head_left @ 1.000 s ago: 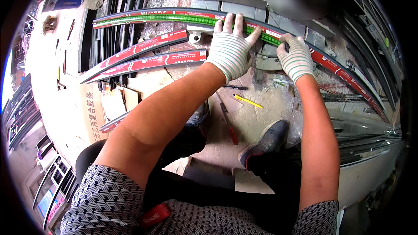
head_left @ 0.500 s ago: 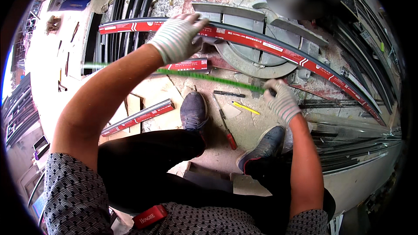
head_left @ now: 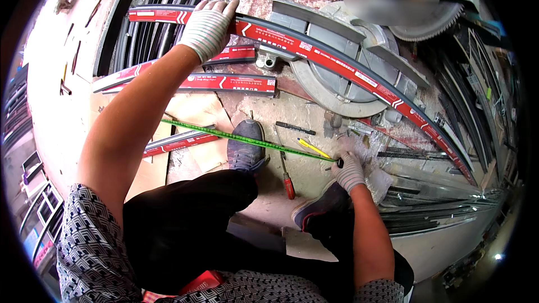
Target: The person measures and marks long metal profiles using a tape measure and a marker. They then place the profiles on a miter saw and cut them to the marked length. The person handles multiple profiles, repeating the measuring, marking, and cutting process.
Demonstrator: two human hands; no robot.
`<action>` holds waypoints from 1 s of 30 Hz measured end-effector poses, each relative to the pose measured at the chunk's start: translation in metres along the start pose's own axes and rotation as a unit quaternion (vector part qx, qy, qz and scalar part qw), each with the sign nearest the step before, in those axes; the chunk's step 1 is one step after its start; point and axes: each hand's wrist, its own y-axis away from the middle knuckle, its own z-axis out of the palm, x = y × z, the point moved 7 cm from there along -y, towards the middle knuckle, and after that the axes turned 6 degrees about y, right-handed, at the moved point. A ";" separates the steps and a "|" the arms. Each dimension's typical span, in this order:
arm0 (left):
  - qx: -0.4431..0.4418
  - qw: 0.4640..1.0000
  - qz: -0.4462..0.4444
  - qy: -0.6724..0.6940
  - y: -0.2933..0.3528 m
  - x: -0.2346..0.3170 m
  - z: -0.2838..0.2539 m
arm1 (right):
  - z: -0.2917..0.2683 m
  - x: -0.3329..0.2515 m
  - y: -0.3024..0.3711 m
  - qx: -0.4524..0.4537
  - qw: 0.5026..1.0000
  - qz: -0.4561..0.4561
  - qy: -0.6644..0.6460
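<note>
Pale floor here, glaring almost white across the left, and a small bright spot of light gleaming low at right!

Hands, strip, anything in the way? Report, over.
Left hand on long red-faced strip. Right hand gripping green tape. Tape crosses over left shoe in view.

The left grip clasps a long red-and-black profile while the right grip holds a green tape near a yellow pen.
</note>
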 end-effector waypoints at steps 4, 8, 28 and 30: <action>0.003 1.000 -0.008 0.006 -0.009 -0.006 0.007 | -0.012 -0.016 -0.003 -0.002 0.995 -0.001 0.098; -0.001 1.000 -0.002 0.022 -0.016 -0.008 0.011 | -0.065 -0.063 -0.003 0.110 0.987 -0.056 0.106; -0.147 0.982 -0.034 0.110 0.000 0.002 -0.006 | -0.170 -0.243 -0.133 0.269 0.932 -0.163 0.178; -0.133 0.986 -0.012 0.095 0.006 -0.007 0.009 | -0.168 -0.245 -0.143 0.258 0.939 -0.162 0.161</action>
